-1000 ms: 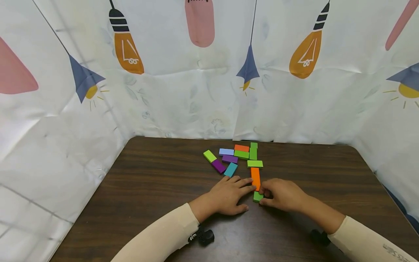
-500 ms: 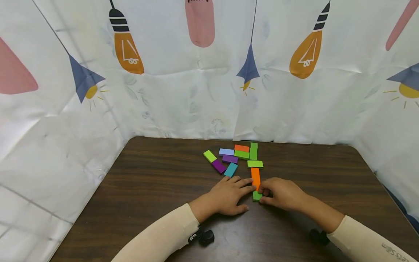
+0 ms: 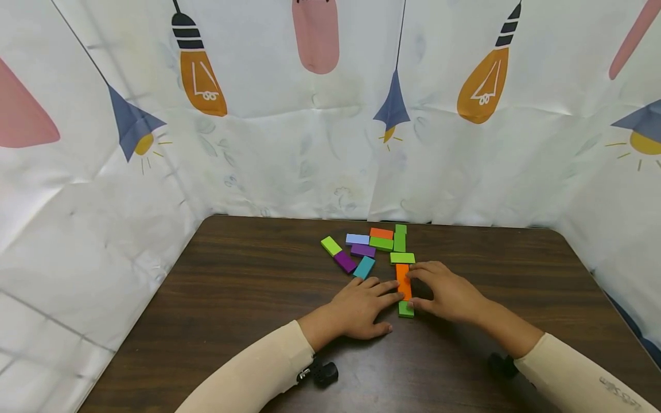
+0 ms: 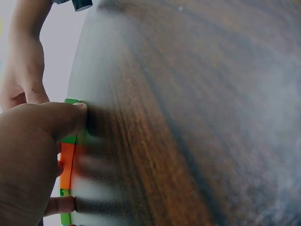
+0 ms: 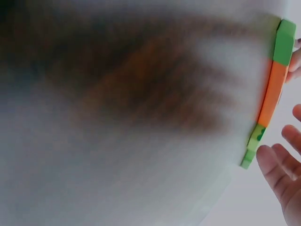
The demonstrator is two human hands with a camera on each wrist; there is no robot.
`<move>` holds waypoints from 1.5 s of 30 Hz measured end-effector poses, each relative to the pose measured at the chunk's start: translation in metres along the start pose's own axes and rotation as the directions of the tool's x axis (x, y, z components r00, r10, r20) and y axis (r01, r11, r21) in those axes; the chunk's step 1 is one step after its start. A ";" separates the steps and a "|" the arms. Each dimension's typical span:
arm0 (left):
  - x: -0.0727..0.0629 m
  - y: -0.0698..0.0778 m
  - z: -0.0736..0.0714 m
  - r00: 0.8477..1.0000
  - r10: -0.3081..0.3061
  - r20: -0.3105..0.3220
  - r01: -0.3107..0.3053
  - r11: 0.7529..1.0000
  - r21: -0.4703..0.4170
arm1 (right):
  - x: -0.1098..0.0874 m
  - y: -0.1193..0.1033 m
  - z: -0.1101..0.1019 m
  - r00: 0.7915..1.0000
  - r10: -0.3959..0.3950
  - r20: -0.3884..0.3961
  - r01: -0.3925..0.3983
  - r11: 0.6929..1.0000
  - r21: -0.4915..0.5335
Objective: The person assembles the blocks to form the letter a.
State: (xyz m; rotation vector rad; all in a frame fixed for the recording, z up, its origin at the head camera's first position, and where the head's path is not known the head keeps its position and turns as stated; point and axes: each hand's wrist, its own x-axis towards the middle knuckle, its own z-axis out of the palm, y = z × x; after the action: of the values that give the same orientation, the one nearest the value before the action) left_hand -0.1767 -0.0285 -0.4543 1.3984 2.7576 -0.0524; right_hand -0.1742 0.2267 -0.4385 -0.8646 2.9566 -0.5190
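Note:
My left hand (image 3: 361,310) lies with its fingers spread, fingertips at the left side of an orange block (image 3: 404,275). The right hand (image 3: 448,292) is on the opposite side, fingers loosely bent and spread. Its fingertips are near the orange block's right edge, and its thumb is by a green block (image 3: 405,310) at the near end. The right wrist view shows the fingers (image 5: 270,162) fairly straight beside the row. A light green block (image 3: 402,258) lies crosswise beyond the orange one. In the left wrist view, my left thumb (image 4: 61,117) partly covers the green block (image 4: 70,100).
Beyond lie green blocks (image 3: 400,242), a red-orange block (image 3: 381,233), a light blue block (image 3: 357,239), purple blocks (image 3: 363,250), a teal block (image 3: 364,267) and a lime block (image 3: 331,246). The dark wooden table (image 3: 248,275) ends at a printed curtain (image 3: 310,160).
My right hand has moved away from me, from the near green block to beside the orange one, and its fingers have spread. The green block has shifted slightly left. My left hand stays put.

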 end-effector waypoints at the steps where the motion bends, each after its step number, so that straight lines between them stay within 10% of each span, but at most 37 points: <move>1: 0.000 0.000 0.000 1.000 -0.001 0.002 0.001 1.000 0.001 | 0.001 0.001 0.000 1.000 0.004 0.006 -0.004 1.000 0.001; 11: 0.001 0.001 0.000 1.000 0.004 0.006 -0.004 1.000 -0.012 | 0.007 0.010 0.001 0.987 0.012 0.158 -0.017 0.999 0.030; 45: 0.000 -0.002 0.005 1.000 0.014 -0.027 -0.015 0.999 -0.043 | 0.010 0.007 0.001 0.982 0.045 0.185 -0.045 0.999 -0.005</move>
State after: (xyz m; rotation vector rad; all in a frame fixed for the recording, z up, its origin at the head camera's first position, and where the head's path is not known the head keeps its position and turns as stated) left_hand -0.1782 -0.0298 -0.4589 1.4185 2.7527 0.0260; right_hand -0.1860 0.2267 -0.4410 -0.7964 2.7999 -0.4109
